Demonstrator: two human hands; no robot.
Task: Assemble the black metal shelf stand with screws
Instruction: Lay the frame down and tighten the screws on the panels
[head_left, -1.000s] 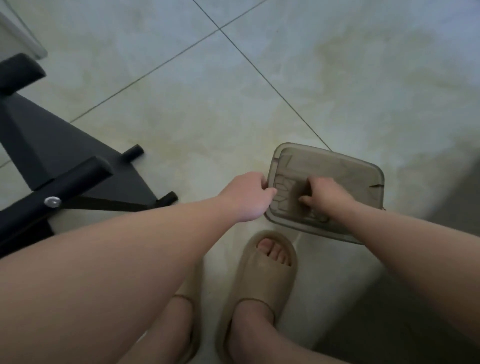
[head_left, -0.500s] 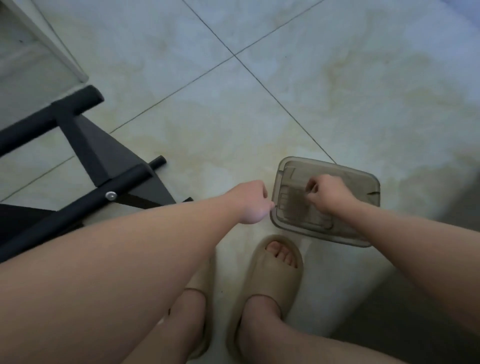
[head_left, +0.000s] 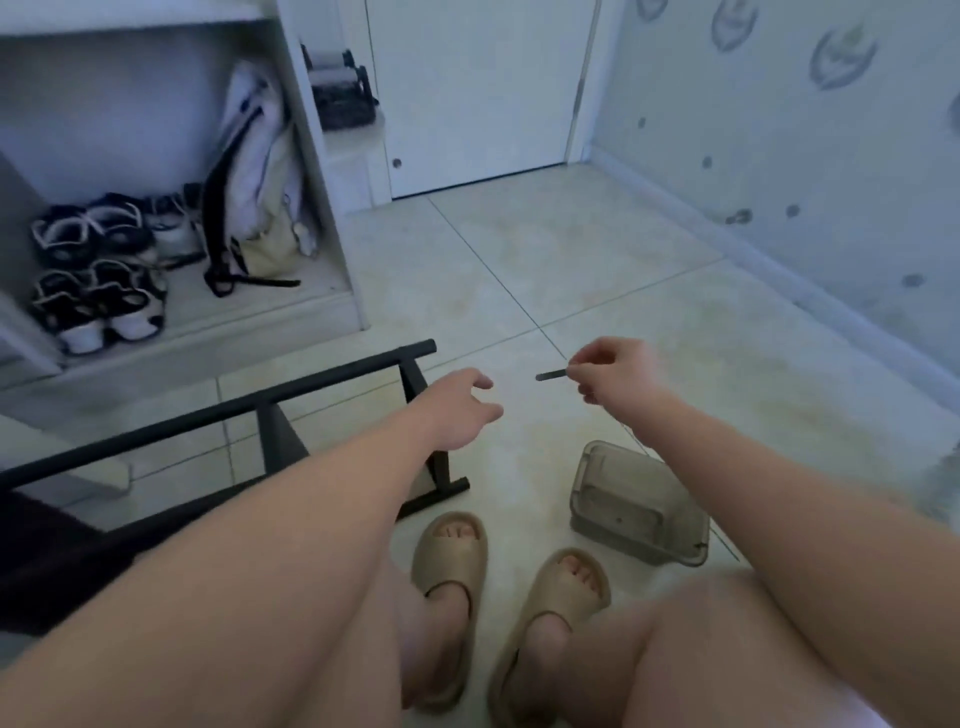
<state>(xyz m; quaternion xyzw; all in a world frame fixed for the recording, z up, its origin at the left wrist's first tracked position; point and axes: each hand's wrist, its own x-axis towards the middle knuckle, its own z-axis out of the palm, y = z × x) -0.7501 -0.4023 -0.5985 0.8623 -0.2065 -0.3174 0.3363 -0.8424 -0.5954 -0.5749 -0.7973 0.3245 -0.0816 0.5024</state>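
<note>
Screw (head_left: 551, 375), slim, dark: pinched in my right hand (head_left: 618, 374); left hand (head_left: 457, 410) slack, holding nothing. Shelf stand (head_left: 311, 383) lies part-built on the floor at my left; most fastening remains, I judge.

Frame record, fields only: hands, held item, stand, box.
left hand: open, empty, in the air beside the stand
right hand: pinches a thin dark piece; cannot tell if it is a screw
stand: black, on the floor, at left
box: translucent grey, on the floor below the right hand
contact: piece touches neither stand nor box
</note>
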